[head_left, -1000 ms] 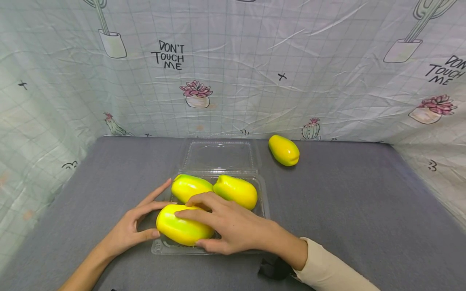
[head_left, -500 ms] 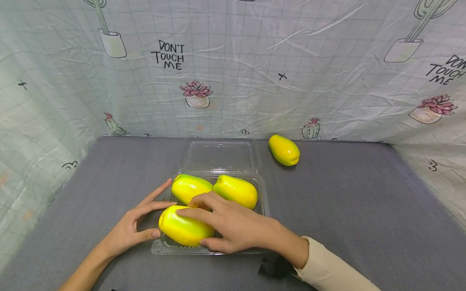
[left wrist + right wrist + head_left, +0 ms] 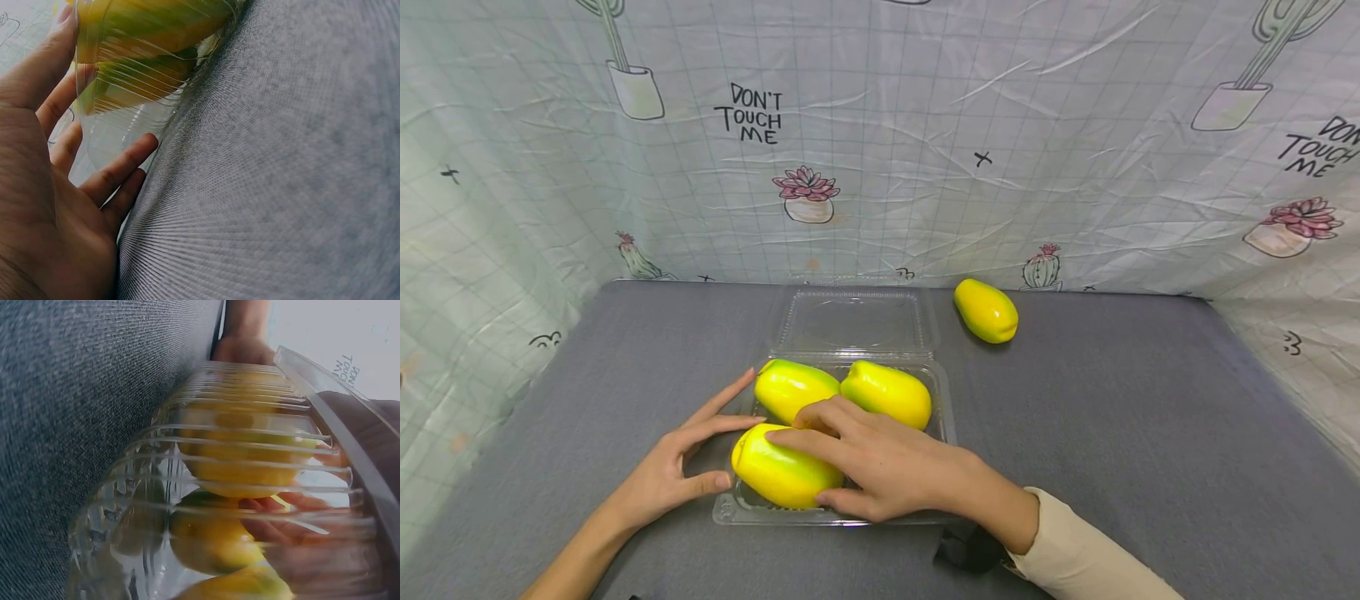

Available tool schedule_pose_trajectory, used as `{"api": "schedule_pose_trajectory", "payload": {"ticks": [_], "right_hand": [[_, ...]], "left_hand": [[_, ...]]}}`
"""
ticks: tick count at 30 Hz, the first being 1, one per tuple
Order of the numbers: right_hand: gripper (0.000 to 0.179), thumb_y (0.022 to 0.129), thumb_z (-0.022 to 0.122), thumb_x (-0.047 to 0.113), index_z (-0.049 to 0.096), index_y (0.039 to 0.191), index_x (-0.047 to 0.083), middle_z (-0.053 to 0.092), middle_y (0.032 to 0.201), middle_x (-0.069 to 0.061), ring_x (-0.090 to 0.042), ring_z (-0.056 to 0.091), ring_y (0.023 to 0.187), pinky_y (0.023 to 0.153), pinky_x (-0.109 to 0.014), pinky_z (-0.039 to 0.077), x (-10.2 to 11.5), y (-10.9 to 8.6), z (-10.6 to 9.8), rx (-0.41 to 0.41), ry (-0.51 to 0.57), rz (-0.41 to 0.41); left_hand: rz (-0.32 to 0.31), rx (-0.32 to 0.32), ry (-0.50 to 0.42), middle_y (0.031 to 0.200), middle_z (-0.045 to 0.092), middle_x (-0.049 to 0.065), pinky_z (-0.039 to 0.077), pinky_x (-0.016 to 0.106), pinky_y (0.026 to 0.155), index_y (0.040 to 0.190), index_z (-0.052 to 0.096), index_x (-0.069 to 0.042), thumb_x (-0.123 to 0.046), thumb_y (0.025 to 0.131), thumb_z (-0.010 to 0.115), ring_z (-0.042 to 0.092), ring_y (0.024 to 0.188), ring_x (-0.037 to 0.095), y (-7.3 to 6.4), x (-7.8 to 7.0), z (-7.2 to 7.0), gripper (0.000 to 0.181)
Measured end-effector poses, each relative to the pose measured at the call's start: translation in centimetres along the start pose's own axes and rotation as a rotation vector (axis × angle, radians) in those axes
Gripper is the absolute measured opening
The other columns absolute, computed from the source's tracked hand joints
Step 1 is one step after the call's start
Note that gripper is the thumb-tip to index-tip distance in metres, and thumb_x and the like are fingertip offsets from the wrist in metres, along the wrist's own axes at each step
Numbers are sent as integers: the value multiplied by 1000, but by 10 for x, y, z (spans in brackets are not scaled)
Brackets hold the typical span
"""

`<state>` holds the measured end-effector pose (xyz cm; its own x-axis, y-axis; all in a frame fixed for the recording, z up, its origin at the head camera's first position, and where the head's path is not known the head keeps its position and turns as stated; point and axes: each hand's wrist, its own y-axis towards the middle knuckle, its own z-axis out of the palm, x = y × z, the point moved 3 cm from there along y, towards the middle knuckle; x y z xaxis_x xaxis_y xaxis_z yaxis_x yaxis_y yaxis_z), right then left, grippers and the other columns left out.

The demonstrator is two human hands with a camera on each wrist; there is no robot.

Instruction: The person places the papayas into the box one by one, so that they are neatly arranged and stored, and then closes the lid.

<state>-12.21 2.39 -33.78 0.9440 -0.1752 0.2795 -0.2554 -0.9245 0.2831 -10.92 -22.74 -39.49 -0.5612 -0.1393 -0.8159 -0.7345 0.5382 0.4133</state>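
In the head view a yellow-green papaya [image 3: 778, 477] lies at the front left of a clear plastic clamshell container [image 3: 951, 421]. My right hand [image 3: 901, 460] grips this papaya from above and from the right, fingers over its top and thumb at its near side. Behind it, two more papayas, one on the left [image 3: 793, 387] and one on the right [image 3: 891, 395], lie in the container. My left hand [image 3: 666, 473] rests at the container's left side with fingers spread. The left wrist view shows its thumb [image 3: 53, 59] along the clear wall. The right hand hides the container's front right.
The container's clear lid [image 3: 853, 323] is folded back flat on the grey cloth [image 3: 1112, 433]. Another papaya [image 3: 987, 312] lies at the back, right of the lid. A printed curtain [image 3: 887, 125] hangs behind the table. Something black [image 3: 966, 550] is under the right wrist.
The front papaya has shifted slightly right and turned a little, with my right hand gripping it. My left hand and the other papayas have stayed in place.
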Motion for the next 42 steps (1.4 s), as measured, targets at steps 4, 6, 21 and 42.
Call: {"api": "schedule_pose_trajectory", "payload": {"ticks": [4,6,21,42], "right_hand": [[69,90,65,26,29,148,16,42,130,-2,-10,37,115,96,-20,34,0,0,0,10,-8,-2],[70,90,65,26,28,149,16,42,130,-3,-10,37,116,97,-20,33,0,-1,-1,18,-19,-3],[71,90,65,24,27,150,17,40,131,-2,-10,36,117,98,-20,33,-2,-3,-2,43,-26,-2],[71,93,63,30,24,152,18,40,136,-1,-12,34,122,104,-21,27,-4,-1,-3,76,-6,4]], "left_hand": [[9,-1,7,156,15,21,17,22,109,133,52,2,-5,81,71,12,143,34,0,0,0,56],[13,-2,11,156,15,22,17,23,109,133,52,2,-5,81,71,12,143,34,0,0,0,56],[2,-4,23,156,16,21,17,22,109,133,53,0,-2,79,71,12,143,34,1,-1,0,57],[20,4,-10,156,14,23,17,22,109,133,52,3,-3,81,70,11,143,35,2,0,-1,56]]}}
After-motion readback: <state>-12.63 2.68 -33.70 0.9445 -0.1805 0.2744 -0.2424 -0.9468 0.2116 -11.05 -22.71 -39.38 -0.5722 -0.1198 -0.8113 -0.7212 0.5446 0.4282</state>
